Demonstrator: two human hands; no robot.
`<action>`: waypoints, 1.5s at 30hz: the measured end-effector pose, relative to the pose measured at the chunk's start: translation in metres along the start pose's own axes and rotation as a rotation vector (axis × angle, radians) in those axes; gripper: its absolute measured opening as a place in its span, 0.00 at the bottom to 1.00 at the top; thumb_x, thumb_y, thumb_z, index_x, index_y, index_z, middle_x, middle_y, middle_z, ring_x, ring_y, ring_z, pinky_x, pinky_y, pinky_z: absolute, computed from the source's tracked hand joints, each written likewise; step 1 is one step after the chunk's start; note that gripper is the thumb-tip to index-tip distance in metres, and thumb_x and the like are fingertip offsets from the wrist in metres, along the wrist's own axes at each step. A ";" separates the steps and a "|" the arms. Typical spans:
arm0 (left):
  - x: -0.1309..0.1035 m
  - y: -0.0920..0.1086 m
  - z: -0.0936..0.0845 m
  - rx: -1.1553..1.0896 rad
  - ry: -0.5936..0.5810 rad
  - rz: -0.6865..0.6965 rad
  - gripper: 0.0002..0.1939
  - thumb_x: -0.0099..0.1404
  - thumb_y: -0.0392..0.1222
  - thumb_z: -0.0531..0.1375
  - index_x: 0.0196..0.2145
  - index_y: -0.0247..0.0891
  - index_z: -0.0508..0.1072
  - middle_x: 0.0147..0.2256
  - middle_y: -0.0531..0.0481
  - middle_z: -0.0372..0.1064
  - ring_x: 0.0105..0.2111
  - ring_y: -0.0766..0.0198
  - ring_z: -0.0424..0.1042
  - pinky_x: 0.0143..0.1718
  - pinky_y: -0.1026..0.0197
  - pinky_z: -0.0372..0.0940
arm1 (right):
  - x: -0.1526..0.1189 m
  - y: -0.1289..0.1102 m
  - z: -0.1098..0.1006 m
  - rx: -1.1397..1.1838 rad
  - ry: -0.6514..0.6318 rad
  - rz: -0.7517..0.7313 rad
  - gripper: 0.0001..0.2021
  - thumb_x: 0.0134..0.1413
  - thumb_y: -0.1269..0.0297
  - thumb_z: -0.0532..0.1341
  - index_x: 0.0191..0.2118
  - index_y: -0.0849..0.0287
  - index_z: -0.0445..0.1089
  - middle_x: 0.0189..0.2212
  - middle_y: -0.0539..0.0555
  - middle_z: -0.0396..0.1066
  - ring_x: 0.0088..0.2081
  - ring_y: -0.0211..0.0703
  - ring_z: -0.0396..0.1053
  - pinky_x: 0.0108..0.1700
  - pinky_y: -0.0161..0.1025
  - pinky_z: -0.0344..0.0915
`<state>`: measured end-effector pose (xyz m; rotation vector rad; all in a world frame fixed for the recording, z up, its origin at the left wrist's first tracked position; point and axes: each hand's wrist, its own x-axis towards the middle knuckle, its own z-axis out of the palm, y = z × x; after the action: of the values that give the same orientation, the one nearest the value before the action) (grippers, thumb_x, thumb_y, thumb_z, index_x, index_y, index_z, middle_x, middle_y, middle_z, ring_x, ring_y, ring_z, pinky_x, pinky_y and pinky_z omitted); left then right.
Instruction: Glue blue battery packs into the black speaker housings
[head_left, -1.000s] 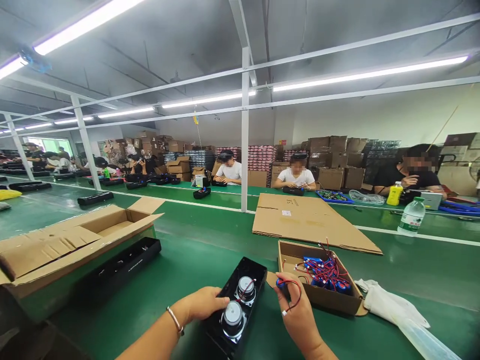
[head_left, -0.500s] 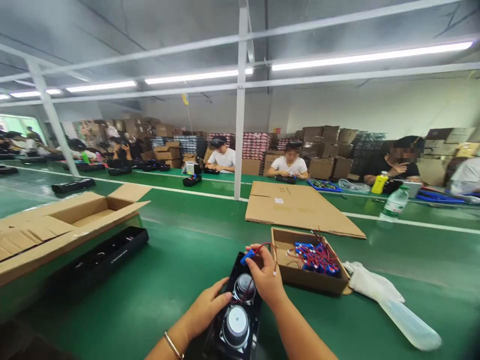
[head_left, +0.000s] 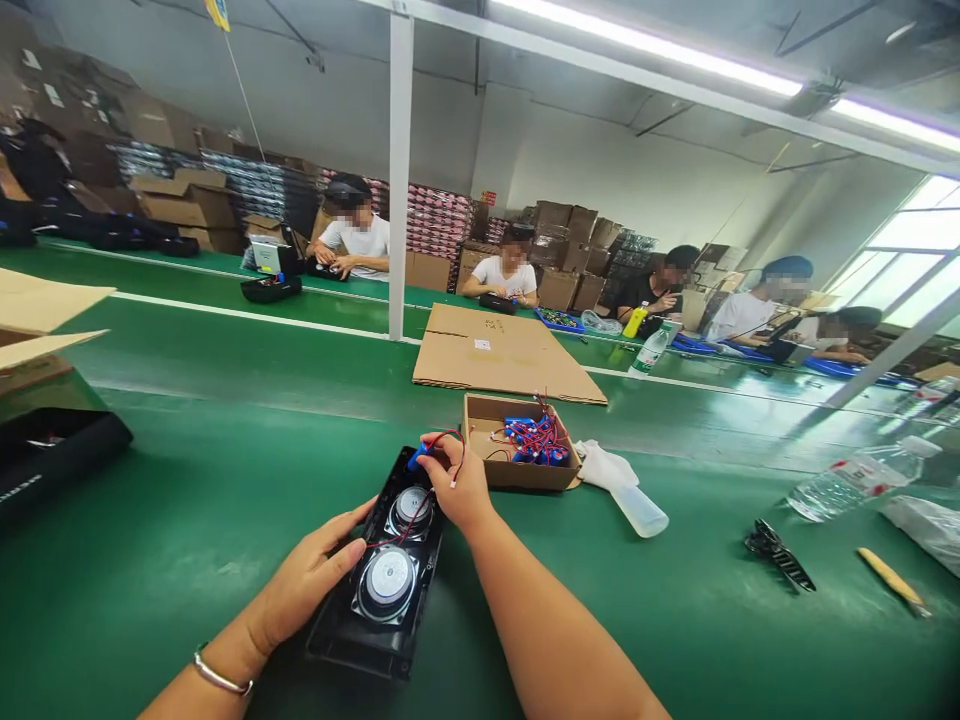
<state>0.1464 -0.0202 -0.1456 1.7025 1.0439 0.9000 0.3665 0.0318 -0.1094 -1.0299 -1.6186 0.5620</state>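
Here's the left hand [head_left: 304, 580], reaching up and inward, gripping the speaker housing [head_left: 352, 648] by its left edge, thumb on top, other fingertips hidden. Over the housing's far end, the blue battery [head_left: 416, 457] is pinched in the right hand [head_left: 461, 485], contact below impossible to tell; right forearm slants up, cut off at the bottom.

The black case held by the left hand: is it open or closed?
Open: no cover lies over the case, and two speakers show inside.
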 end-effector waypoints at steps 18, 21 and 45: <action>0.000 -0.012 -0.002 -0.143 -0.077 -0.055 0.33 0.63 0.55 0.58 0.61 0.40 0.60 0.41 0.45 0.71 0.50 0.49 0.68 0.53 0.50 0.64 | 0.009 -0.009 -0.002 -0.360 -0.138 -0.002 0.10 0.57 0.73 0.62 0.42 0.54 0.74 0.40 0.50 0.75 0.44 0.44 0.71 0.48 0.39 0.66; 0.000 -0.012 -0.002 -0.160 -0.085 -0.060 0.32 0.63 0.55 0.58 0.62 0.41 0.59 0.42 0.46 0.70 0.49 0.50 0.68 0.53 0.50 0.64 | 0.011 -0.010 -0.002 -0.378 -0.155 0.001 0.09 0.56 0.75 0.62 0.40 0.54 0.74 0.39 0.49 0.75 0.44 0.42 0.70 0.48 0.37 0.66; 0.003 -0.012 -0.002 -0.134 -0.078 -0.070 0.34 0.62 0.54 0.58 0.62 0.39 0.59 0.46 0.44 0.68 0.49 0.49 0.68 0.53 0.50 0.64 | 0.019 -0.002 -0.010 -0.431 -0.276 -0.131 0.13 0.57 0.75 0.62 0.46 0.54 0.72 0.43 0.48 0.73 0.45 0.43 0.68 0.51 0.38 0.62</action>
<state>0.1429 -0.0147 -0.1561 1.5684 0.9634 0.8333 0.3749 0.0458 -0.0948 -1.1836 -2.0952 0.2780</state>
